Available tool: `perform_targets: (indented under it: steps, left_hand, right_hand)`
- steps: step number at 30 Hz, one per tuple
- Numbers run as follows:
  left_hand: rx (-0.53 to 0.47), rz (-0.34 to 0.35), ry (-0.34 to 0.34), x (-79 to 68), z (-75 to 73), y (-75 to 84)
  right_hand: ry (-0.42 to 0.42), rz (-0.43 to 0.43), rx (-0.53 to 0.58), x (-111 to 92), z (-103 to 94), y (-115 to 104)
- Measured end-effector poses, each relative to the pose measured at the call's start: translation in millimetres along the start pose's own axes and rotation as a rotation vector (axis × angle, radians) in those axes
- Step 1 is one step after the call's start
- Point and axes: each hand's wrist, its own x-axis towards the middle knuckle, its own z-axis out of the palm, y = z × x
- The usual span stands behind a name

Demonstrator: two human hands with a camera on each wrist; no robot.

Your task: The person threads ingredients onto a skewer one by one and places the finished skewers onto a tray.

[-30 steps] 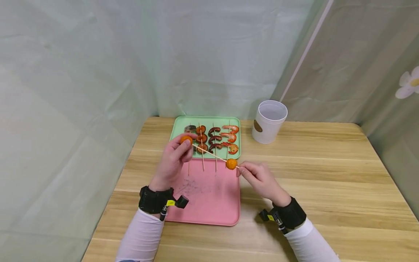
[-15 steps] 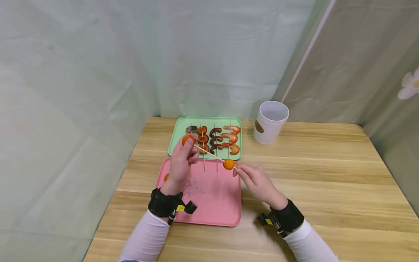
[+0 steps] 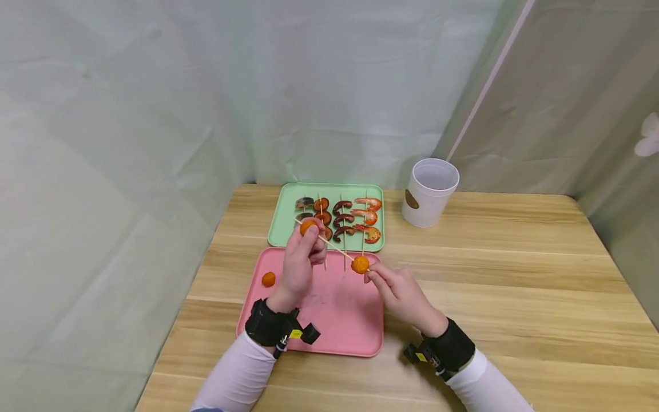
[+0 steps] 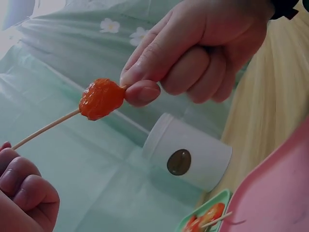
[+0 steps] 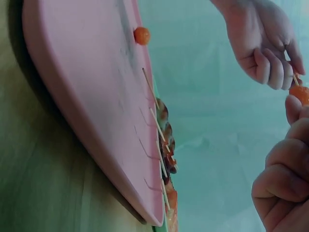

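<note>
Between my hands a thin wooden skewer (image 3: 337,249) slants above the pink tray (image 3: 340,335). My left hand (image 3: 297,269) pinches an orange ball (image 3: 308,228) near the skewer's far end, and the stick's tip pokes out past it. At the other end, thumb and fingers of my right hand (image 3: 404,293) grip the skewer right behind a second orange ball (image 4: 100,99). A third, loose orange ball (image 3: 268,279) lies at the pink tray's left side. In the right wrist view my right hand (image 5: 285,169) partly hides the held ball (image 5: 300,94).
Behind the pink tray, a green tray (image 3: 278,229) bears skewers of shrimp (image 3: 368,218), dark curled tentacle-like pieces (image 3: 343,220), brown round slices (image 3: 322,217) and greyish pieces (image 3: 305,203). Several of their sticks overhang the pink tray. A white bucket (image 3: 429,197) stands to the right.
The skewer's tip now shows beyond the left-hand ball. My left hand has shifted slightly right, uncovering the loose ball on the pink tray. My right hand keeps its grip.
</note>
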Motion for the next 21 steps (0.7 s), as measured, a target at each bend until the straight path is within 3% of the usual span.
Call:
perform_targets:
  steps: [15, 18, 21]
  left_hand:
    - [0.013, -0.025, -0.006, 0.0, 6.9, -8.3]
    - [0.009, -0.034, 0.037, 3.0, 4.4, -5.2]
    - [-0.002, -0.014, 0.124, 5.3, 1.5, -2.3]
  right_hand:
    - [0.052, 0.026, -0.022, -9, 7.9, 6]
    - [0.045, 0.03, -0.014, -7, 10.7, 2]
    - [0.022, 0.043, 0.0, -4, 12.5, -4]
